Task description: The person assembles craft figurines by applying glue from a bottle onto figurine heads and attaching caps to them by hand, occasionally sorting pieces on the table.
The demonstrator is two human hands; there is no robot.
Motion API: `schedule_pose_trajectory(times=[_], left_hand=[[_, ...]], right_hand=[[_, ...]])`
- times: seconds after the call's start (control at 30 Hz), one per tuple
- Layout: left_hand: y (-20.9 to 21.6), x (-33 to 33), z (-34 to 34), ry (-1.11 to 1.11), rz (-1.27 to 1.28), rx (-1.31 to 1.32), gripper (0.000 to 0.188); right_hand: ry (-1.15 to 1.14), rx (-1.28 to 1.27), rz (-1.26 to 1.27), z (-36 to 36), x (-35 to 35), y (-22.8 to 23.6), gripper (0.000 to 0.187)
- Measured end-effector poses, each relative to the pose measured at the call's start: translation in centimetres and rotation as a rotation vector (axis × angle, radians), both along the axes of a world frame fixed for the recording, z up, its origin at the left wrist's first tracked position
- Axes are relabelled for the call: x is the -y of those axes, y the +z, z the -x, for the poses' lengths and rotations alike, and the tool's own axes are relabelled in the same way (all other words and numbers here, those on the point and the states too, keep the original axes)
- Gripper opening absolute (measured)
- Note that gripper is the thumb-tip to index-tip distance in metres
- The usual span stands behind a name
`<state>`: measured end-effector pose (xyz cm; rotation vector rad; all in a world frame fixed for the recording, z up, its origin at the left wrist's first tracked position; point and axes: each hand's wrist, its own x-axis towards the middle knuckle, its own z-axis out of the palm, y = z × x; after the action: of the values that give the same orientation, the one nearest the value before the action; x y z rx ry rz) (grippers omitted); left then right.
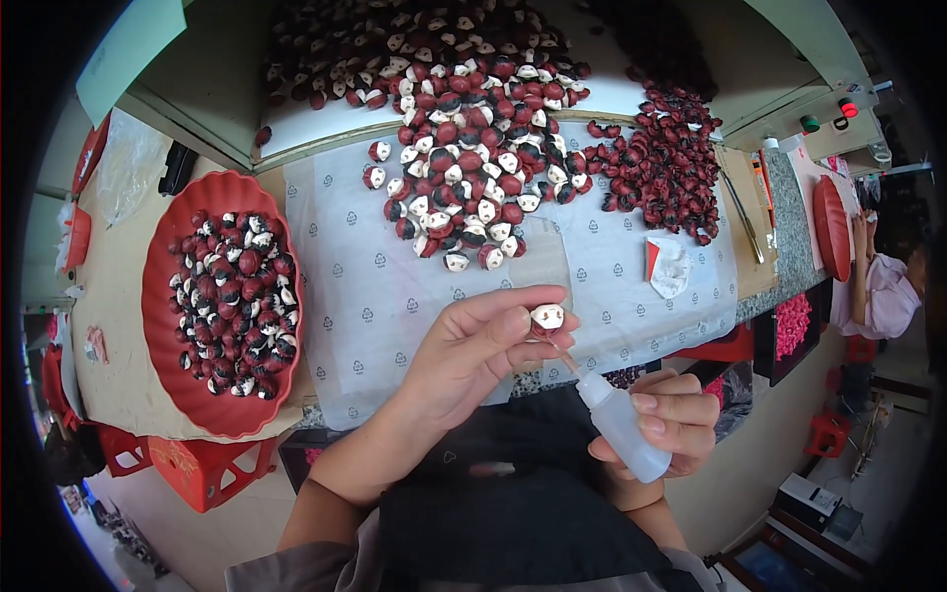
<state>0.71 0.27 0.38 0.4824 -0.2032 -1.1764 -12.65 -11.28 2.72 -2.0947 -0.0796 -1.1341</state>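
Below the bead pile, hands pinch bead, perhaps glue bottle.

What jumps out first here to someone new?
The big heap of small red, black and white ladybird-like pieces spread over the clear plastic sheet at top centre, with a red tray of more at the left. Low in the centre, the left hand pinches one piece while the right hand points a small white squeeze bottle at it.
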Motion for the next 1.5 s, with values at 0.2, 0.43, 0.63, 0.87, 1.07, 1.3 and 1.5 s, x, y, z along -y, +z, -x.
schedule_pose_trajectory(times=[0.2,0.43,0.63,0.87,1.07,1.3,1.5], left_hand=[[-0.3,-0.1,0.0,0.01,0.001,-0.008,0.034],[-0.4,-0.1,0.0,0.01,-0.003,-0.001,0.034],[-0.6,0.2,0.2,-0.003,0.011,-0.009,0.034],[-0.8,-0.6,-0.9,0.196,-0.009,-0.023,0.035],[-0.7,-0.3,-0.9,0.198,-0.028,0.006,0.034],[-1.0,-0.7,-1.3,0.236,-0.052,0.015,0.034],[-0.7,-0.6,-1.2,0.231,-0.069,0.009,0.034]], right_hand=[[-0.014,0.005,0.013,-0.1,0.2,-0.2,0.043],[-0.063,0.0,0.004,-0.2,0.2,-0.3,0.043],[-0.067,-0.035,-0.013,0.2,0.5,-0.1,0.043],[-0.209,-0.036,-0.389,0.6,5.6,-1.3,0.036],[-0.405,-0.296,-0.126,-3.2,10.3,-2.7,0.025],[-0.54,-0.574,0.178,-5.6,10.3,-3.3,0.023],[-0.394,-0.486,-0.333,-5.4,9.8,-2.9,0.018]])
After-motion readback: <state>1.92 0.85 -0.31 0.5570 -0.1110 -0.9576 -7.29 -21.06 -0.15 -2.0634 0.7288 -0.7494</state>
